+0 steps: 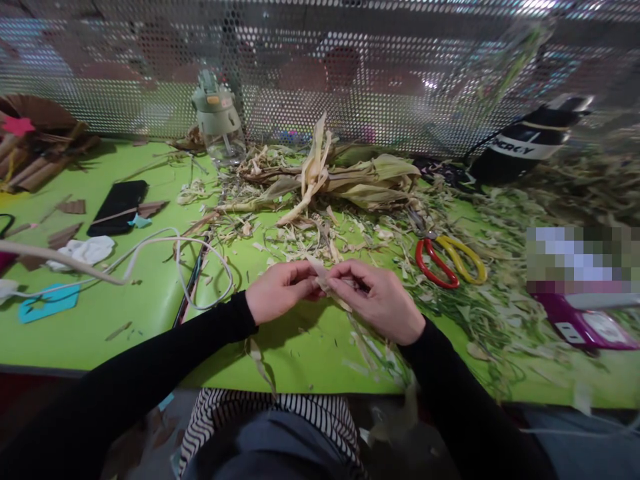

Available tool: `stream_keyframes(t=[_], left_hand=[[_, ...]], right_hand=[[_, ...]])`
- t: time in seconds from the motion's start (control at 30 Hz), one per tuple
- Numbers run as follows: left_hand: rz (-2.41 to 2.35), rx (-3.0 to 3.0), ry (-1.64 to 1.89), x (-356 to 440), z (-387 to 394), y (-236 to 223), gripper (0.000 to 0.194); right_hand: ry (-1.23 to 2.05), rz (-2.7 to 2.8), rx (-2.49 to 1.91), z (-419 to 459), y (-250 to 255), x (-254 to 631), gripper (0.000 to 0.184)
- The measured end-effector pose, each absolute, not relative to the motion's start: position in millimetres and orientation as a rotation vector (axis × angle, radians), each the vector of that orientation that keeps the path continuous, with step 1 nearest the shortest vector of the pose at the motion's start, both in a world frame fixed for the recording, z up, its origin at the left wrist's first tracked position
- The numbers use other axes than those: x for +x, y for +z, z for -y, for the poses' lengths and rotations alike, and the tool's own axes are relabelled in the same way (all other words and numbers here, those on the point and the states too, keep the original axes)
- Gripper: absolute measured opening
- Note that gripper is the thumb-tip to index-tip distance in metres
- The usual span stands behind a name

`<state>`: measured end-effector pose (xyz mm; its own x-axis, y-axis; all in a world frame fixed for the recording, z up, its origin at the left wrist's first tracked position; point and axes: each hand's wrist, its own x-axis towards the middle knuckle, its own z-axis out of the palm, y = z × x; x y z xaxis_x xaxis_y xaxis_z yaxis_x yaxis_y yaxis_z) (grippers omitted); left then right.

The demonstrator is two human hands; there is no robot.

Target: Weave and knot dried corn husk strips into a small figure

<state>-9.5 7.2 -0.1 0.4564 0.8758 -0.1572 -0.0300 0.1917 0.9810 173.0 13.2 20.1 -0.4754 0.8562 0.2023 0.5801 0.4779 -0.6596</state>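
Near the middle of the green table, my left hand [283, 291] and my right hand [375, 298] meet, fingers pinched together. Between them is a pale strip of dried corn husk [319, 268], which both hands grip; its lower part is mostly hidden by my fingers. Beyond my hands lies a heap of dried corn husks [373, 179], with one pale twisted husk piece [314, 173] standing up from it. To the right of my right hand, scissors with one red and one yellow handle [445, 261] rest among husk scraps.
A clear drink bottle [220, 123] stands at the back, and a black bottle [525, 147] leans at back right. On the left are a phone [119, 208], a white cable [177, 233] and a blue tag [49, 303]. Shredded husks [493, 320] and a purple packet [585, 323] cover the right side.
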Motion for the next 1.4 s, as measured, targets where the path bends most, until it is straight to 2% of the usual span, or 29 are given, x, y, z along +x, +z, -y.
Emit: stream_keyframes(t=[0.23, 0.53, 0.8, 1.03, 1.4], left_hand=[[-0.964, 1.493, 0.729, -13, -6, -4, 0.018], [-0.908, 1.42, 0.734, -11, -7, -6, 0.018], [-0.899, 1.351, 0.748, -9, -7, -8, 0.016], [-0.952, 1.352, 0.737, -9, -5, 1, 0.01], [-0.971, 1.351, 0.649, -12, -7, 0, 0.011]], right_hand=[[0.635, 2.277, -1.187, -13, 21, 173, 0.013], [0.448, 2.317, -1.121, -12, 16, 168, 0.009], [0.521, 2.384, -0.984, -12, 18, 170, 0.013], [0.478, 2.376, -1.03, -10, 17, 171, 0.001], [0.414, 2.404, -0.93, -11, 15, 171, 0.002]])
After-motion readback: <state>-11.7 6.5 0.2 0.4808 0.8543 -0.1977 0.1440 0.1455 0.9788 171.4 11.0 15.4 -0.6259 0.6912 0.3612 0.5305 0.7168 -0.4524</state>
